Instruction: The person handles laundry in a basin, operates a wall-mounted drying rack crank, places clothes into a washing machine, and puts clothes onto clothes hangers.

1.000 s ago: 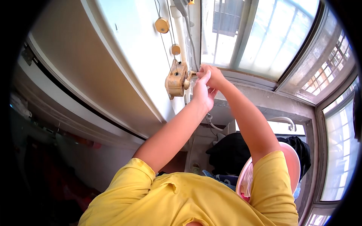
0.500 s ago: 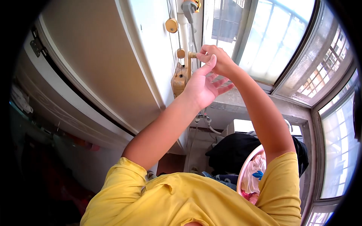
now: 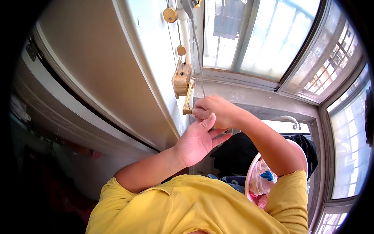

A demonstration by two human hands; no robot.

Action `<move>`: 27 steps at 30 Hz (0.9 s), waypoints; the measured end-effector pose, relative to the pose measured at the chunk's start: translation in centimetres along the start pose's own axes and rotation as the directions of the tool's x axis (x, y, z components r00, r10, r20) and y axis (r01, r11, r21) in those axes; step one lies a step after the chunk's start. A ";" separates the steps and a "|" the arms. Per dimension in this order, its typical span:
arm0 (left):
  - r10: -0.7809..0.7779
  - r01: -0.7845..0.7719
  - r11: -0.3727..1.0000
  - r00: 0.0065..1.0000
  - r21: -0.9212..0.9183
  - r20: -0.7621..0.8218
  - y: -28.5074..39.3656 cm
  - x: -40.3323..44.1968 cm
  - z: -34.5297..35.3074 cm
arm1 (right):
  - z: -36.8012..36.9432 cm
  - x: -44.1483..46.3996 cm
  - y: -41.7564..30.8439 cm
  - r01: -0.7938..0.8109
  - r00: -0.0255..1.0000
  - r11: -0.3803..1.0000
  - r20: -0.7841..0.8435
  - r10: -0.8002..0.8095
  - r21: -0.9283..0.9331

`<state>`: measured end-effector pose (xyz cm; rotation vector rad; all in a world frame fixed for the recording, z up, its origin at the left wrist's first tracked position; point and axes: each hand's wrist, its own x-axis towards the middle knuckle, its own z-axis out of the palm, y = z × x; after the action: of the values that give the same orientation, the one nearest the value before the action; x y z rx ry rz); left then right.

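Observation:
A brass-coloured hand crank (image 3: 188,97) juts from a winch box (image 3: 181,80) on the white wall, its arm pointing downward. My right hand (image 3: 218,112) is closed on the knob at the crank's lower end, and the fingers hide most of that knob. Just below it, my left hand (image 3: 197,142) is held palm up with the fingers spread and nothing in it. The two hands are very close; whether they touch I cannot tell. Thin cables rise from the box past round yellowish cable beads (image 3: 170,15).
A grey cord (image 3: 197,46) hangs beside the winch. Lower right, a pink basin (image 3: 249,180) holds pink clothing, next to black cloth (image 3: 233,156). Windows (image 3: 269,39) line the back and right; a door panel (image 3: 93,58) stands at left.
The crank arm has swung from pointing up to pointing down, with my right hand on its knob. My left hand has dropped along with it, still open.

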<state>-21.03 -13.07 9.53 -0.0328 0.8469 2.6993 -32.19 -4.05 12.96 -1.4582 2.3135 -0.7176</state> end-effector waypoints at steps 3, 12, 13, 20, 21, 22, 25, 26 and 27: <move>-0.059 0.056 0.997 0.997 -0.050 -0.056 -1.1 0.5 -1.8 | 2.2 0.2 2.2 -0.082 0.993 0.990 0.097 0.071 0.116; -0.042 0.016 0.994 0.967 -0.106 -0.253 -2.5 6.6 -7.2 | 7.2 3.5 10.9 -0.186 0.977 0.919 -0.031 0.209 0.348; -0.018 -0.008 0.996 0.963 -0.094 -0.267 -2.4 7.2 -7.2 | 7.1 3.9 11.5 -0.203 0.973 0.912 -0.031 0.228 0.356; 0.101 -0.129 0.989 0.946 -0.073 -0.308 -1.3 11.0 -8.3 | 5.5 6.8 14.2 -0.186 0.972 0.954 -0.098 0.214 0.235; 0.105 -0.133 0.989 0.946 -0.072 -0.306 -1.0 11.6 -8.3 | 5.0 7.2 14.3 -0.189 0.964 0.967 -0.153 0.216 0.174; 0.143 -0.170 0.984 0.939 -0.061 -0.312 -0.7 12.2 -8.2 | 4.5 7.7 14.4 -0.194 0.954 0.974 -0.208 0.214 0.112; 0.194 -0.219 0.975 0.924 -0.040 -0.330 0.5 13.8 -7.7 | 2.8 8.9 14.5 -0.174 0.924 0.980 -0.328 0.195 0.092; 0.227 -0.246 0.969 0.921 -0.022 -0.317 0.9 14.2 -7.5 | 2.1 9.2 14.5 -0.183 0.932 0.981 -0.306 0.196 0.072; 0.259 -0.273 0.962 0.917 -0.005 -0.303 1.3 14.5 -7.3 | 1.5 9.5 14.5 -0.180 0.931 0.981 -0.310 0.192 0.068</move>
<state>-35.71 -13.99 2.56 -0.3740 0.9314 3.0212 -46.35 -7.84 3.51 -1.1544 2.6136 -0.9949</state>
